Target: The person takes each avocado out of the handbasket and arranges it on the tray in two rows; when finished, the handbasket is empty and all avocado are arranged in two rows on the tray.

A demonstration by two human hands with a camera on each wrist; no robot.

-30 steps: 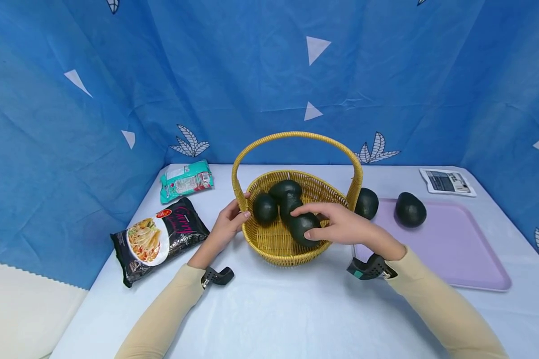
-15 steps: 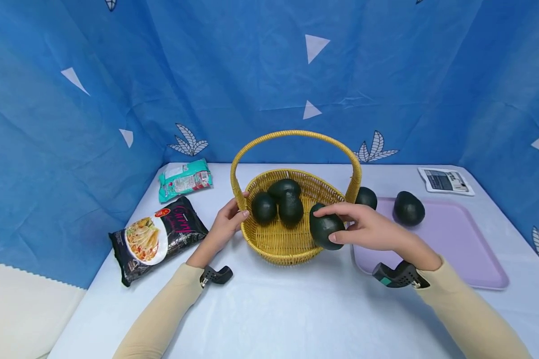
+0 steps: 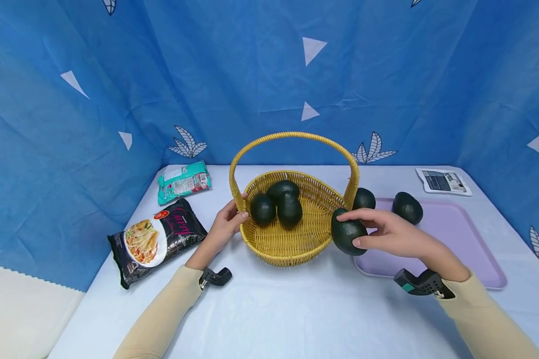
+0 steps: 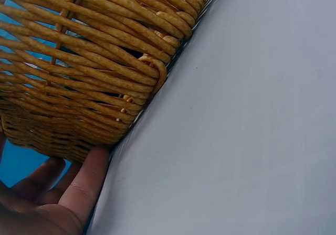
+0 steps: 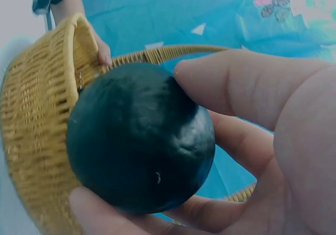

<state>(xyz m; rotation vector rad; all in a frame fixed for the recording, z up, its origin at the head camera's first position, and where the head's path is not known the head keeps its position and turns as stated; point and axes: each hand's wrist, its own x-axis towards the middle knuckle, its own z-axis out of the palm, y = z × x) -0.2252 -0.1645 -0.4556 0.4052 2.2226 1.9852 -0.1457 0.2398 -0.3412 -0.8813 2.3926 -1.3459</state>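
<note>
My right hand holds a dark green avocado between thumb and fingers, just outside the right rim of a yellow woven basket. In the right wrist view the held avocado fills the middle, with the basket behind it. At the basket's left side, my left hand grips the rim by the handle's foot. The left wrist view shows its fingers against the basket's weave. Inside the basket lie three avocados, one of them at the left wall.
Right of the basket is a lilac tray, with one avocado on it and another by its back left corner. A white packet lies behind. To the left are a black noodle bag and a teal packet.
The right hand has lifted the avocado out of the basket and carried it rightward past the rim. The left hand has stayed at the basket's left side.
</note>
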